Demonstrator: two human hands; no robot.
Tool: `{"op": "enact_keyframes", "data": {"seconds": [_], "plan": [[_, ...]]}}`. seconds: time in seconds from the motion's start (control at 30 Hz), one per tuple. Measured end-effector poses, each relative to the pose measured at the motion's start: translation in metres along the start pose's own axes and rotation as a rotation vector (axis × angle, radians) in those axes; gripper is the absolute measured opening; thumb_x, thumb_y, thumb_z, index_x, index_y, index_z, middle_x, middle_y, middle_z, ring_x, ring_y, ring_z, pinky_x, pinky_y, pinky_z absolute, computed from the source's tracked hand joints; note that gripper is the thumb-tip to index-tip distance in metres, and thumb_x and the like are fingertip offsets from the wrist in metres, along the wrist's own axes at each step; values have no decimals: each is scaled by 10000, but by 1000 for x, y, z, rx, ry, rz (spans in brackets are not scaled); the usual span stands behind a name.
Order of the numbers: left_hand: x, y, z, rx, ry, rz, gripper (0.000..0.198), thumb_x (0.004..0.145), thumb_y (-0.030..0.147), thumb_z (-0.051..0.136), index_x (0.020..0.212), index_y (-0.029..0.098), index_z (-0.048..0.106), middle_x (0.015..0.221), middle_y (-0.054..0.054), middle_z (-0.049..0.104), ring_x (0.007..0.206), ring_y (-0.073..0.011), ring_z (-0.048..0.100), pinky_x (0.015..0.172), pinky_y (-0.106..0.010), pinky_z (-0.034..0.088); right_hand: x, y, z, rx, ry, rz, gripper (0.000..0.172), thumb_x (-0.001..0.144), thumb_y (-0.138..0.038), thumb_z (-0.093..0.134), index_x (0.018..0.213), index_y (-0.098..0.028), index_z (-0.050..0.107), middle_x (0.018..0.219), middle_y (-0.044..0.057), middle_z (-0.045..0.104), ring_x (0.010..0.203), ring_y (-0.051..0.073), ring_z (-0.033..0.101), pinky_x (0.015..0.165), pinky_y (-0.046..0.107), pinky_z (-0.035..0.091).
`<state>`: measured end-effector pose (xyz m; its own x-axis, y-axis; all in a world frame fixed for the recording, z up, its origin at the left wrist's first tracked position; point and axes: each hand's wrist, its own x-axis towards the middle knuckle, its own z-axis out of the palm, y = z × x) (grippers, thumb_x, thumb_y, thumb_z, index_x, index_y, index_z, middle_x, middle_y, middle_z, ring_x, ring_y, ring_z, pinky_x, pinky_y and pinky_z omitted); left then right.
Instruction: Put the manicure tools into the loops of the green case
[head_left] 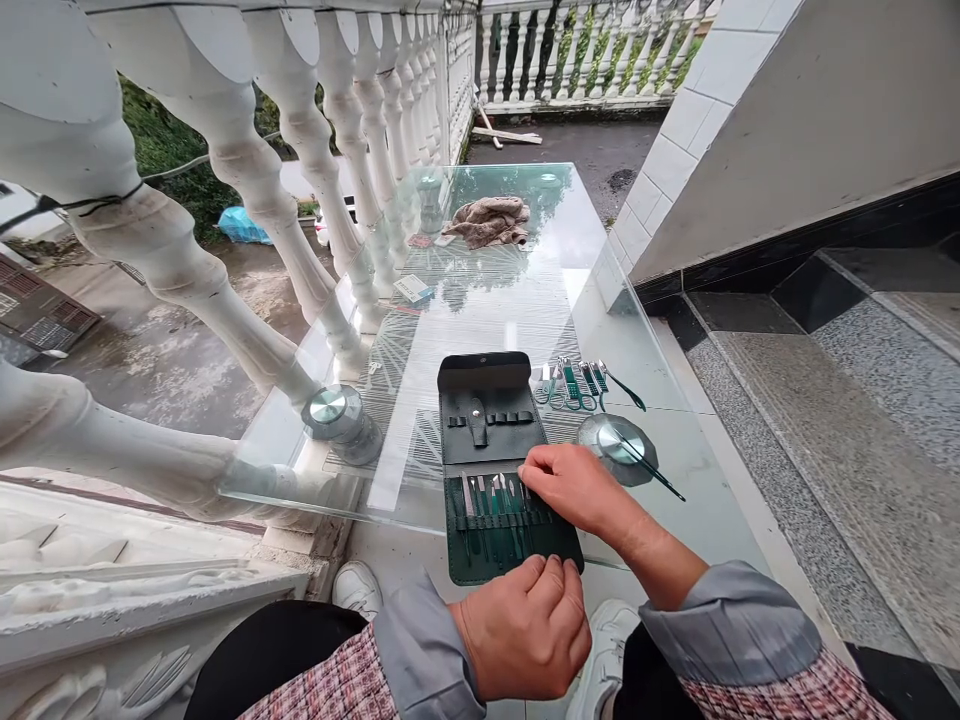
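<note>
A dark green manicure case (495, 440) lies unfolded at the near edge of the glass table, its lower flap reaching past that edge. Several slim metal manicure tools (495, 510) stand in a row under its lower strap; the loops on the upper panel hold nothing. My right hand (574, 488) is closed, its thumb and forefinger pinching at the top of a tool at the row's right end, mostly hidden by the fingers. Below it, my left hand (529, 630) is curled with its fingertips against the case's bottom right edge.
Several nail clippers (574, 385) and small scissors (551, 390) lie right of the case. A thin dark green tool (652, 468) rests nearer me. Farther back are a brown cloth (489, 222) and a small packet (412, 289). White balusters stand left, stone steps (810, 400) right.
</note>
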<state>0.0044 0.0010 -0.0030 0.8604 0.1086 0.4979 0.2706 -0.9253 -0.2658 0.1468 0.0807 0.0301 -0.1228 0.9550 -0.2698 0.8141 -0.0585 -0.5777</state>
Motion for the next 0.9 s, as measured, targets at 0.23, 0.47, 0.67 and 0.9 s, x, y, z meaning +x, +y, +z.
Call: {"op": "enact_keyframes", "data": {"seconds": [0.23,0.47,0.67,0.9], "plan": [[1,-2,-1,6,-2,19,229,839,182,468,869,66,663,984,-187,686,862,-264,659,731,-370,518,-5,2,-1,7,5,-37,122,758,-265,454,678,-227,538,604,-32,561,595,127,466,552,252,288],[0,-3,-2,15,-5,30,230,841,185,470,880,67,663,988,-186,686,869,-269,658,735,-382,522,-5,10,-4,149,61,-61,112,764,-311,484,775,-231,562,619,-36,548,596,129,489,576,255,356],[-2,-3,-3,37,10,1,234,838,181,467,883,63,663,979,-176,689,881,-277,656,748,-387,528,-17,50,-46,268,450,55,286,743,-424,530,926,-219,608,705,-8,601,603,136,540,586,270,407],[-2,0,1,61,29,-4,217,848,189,474,890,77,654,1003,-164,686,916,-263,650,803,-398,515,-39,82,-60,-37,457,134,144,717,-357,536,744,-240,616,657,-12,620,609,159,547,583,278,380]]}}
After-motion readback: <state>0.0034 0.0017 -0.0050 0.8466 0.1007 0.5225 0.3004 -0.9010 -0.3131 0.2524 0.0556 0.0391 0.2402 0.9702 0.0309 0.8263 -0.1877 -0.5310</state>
